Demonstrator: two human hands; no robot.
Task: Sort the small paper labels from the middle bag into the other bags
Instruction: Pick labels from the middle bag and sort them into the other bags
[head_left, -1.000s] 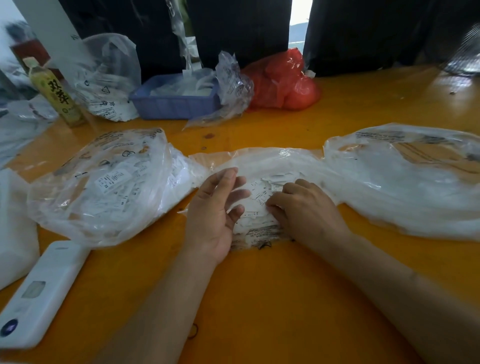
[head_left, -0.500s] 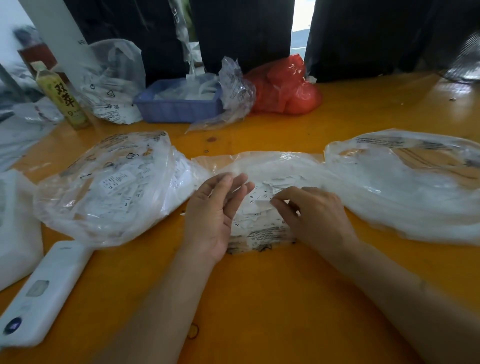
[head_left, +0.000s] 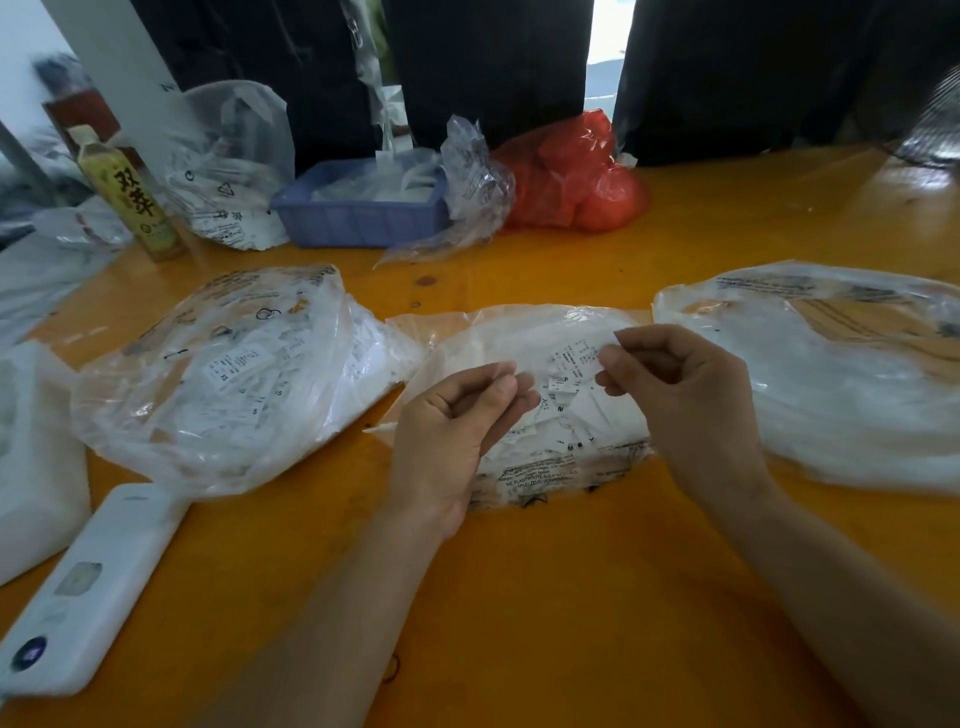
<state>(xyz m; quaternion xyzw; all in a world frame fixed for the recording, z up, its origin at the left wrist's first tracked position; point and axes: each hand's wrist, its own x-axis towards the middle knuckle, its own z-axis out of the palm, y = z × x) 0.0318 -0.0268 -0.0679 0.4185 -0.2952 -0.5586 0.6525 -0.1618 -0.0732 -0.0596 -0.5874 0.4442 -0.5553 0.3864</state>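
The middle bag (head_left: 519, 327) lies open on the orange table (head_left: 571, 597), with a pile of small paper labels (head_left: 566, 431) inside it. My right hand (head_left: 685, 400) is lifted over the pile and pinches one printed label (head_left: 574, 358) between thumb and fingertips. My left hand (head_left: 447, 431) hovers at the pile's left edge, fingers curled against the thumb. Whether it holds a label is unclear. The left bag (head_left: 218, 374) bulges with labels. The right bag (head_left: 831, 384) lies wide and flatter.
A white handheld device (head_left: 88, 587) lies at the front left, beside a white block (head_left: 31, 457). At the back stand a drink bottle (head_left: 130, 192), a blue tray (head_left: 358, 213), loose clear bags (head_left: 228, 171) and a red bag (head_left: 571, 176).
Both hands have lifted off the pile. My right hand went from picking at the labels to holding one up. My left hand went from flat and straight to curled.
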